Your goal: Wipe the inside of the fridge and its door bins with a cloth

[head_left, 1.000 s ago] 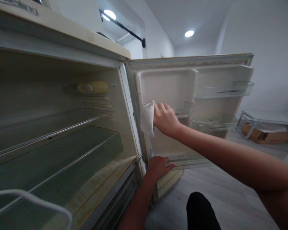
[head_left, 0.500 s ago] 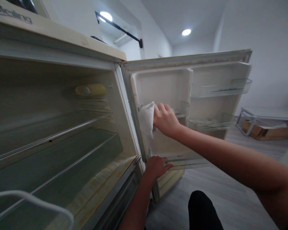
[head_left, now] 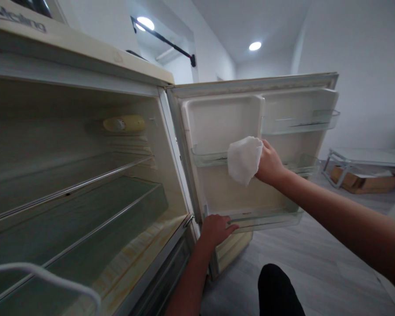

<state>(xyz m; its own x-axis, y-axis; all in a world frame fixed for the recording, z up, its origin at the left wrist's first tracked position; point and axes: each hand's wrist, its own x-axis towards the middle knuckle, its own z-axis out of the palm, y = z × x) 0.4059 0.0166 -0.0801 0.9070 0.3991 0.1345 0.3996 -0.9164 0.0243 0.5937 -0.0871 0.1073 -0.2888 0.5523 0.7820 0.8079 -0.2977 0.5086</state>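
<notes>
My right hand (head_left: 270, 163) is closed on a white cloth (head_left: 244, 160), which hangs to the left of the fingers. Hand and cloth are in front of the inner side of an open refrigerator door (head_left: 224, 116), near its clear middle shelf (head_left: 209, 159); whether the cloth touches the door I cannot tell. Low on the door, my left hand (head_left: 216, 229) curls over the hinge-side end of the clear bottom shelf (head_left: 266, 221), thumb pointing right. Some of the right fingers are hidden behind the cloth.
The refrigerator compartment (head_left: 161, 131) stands open at left, with glass shelves (head_left: 69, 193) and yellowish stains. A white cable or tube (head_left: 46, 274) crosses its lower left. More clear door shelves (head_left: 299, 123) are at right. Behind stand a low table (head_left: 365, 156) and a cardboard box (head_left: 368, 182).
My right hand has moved right with the cloth, away from the hinge side, uncovering the middle shelf. The door's outer edge has shifted slightly left. My left hand stays in place.
</notes>
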